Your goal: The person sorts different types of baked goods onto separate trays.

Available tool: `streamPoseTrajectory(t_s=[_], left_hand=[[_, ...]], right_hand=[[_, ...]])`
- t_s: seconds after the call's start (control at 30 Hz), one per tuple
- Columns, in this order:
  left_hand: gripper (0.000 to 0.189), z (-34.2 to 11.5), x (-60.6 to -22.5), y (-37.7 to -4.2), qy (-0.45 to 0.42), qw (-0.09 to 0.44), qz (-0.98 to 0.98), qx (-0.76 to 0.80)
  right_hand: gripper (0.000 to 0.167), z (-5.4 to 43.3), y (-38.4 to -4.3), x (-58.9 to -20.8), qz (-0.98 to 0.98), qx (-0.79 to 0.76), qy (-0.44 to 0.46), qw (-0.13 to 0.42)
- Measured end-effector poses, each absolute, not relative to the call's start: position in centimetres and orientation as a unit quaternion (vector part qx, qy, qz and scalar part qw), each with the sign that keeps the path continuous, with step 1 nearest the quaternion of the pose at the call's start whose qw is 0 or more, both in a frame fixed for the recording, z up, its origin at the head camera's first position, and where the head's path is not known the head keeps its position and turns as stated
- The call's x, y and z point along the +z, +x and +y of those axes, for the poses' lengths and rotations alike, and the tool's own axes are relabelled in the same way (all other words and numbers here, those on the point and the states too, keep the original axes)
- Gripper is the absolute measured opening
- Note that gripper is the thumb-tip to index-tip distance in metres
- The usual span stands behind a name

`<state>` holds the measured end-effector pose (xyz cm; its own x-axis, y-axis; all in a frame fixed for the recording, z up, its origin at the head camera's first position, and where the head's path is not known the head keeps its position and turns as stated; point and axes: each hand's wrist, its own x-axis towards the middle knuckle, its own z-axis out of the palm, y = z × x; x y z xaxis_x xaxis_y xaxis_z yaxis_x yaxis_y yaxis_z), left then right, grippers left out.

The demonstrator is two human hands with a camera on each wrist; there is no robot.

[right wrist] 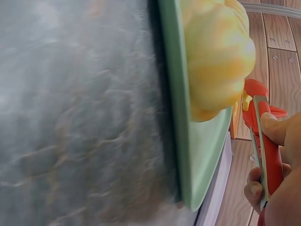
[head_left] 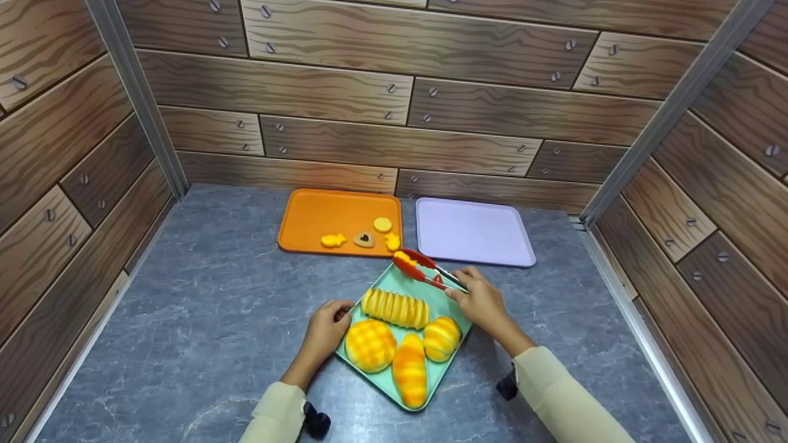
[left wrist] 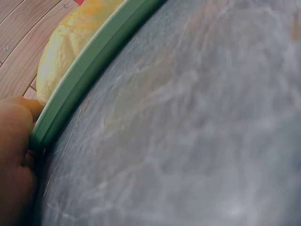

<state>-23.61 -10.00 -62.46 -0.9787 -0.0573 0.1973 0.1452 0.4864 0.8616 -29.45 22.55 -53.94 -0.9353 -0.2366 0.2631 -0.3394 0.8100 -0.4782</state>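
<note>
My right hand (head_left: 483, 299) grips red-tipped tongs (head_left: 431, 271) by the handles. Between the tong tips is a small yellow piece (head_left: 405, 258), above the far corner of the green tray (head_left: 385, 389). On that tray lie a ridged loaf (head_left: 395, 309), a round crosshatched bun (head_left: 370, 346), a long roll (head_left: 409, 371) and a small striped bun (head_left: 441, 339). My left hand (head_left: 326, 329) holds the tray's left edge, the thumb over the rim (left wrist: 80, 80) and fingers partly hidden beneath it. In the right wrist view the tongs (right wrist: 265, 146) lie between thumb and fingers.
Behind the green tray is an orange tray (head_left: 338, 212) with a yellow fish-shaped piece (head_left: 333, 240), a heart-marked biscuit (head_left: 364, 239), a yellow disc (head_left: 382, 224) and another yellow piece (head_left: 392, 242). Right of it lies a lilac tray (head_left: 474, 231). Wood-patterned walls (head_left: 394, 92) enclose the table.
</note>
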Motion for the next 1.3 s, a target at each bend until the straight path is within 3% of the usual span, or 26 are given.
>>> streamPoseTrajectory(t_s=[0.27, 0.73, 1.3], left_hand=[[0.016, -10.0, -62.6, -23.7, -0.028, 0.106, -0.856, -0.505], [0.016, -10.1, -62.5, -23.6, -0.028, 0.106, -0.855, -0.507], [0.016, -9.9, -62.6, -23.7, -0.031, 0.111, -0.855, -0.506]], right_hand=[[0.045, 20.0, -31.4, -52.6, -0.95, 0.264, 0.153, 0.067], [0.039, 15.3, -34.4, -52.3, -0.951, 0.243, 0.17, 0.087], [0.044, 10.2, -37.5, -52.7, -0.964, 0.221, 0.142, 0.051]])
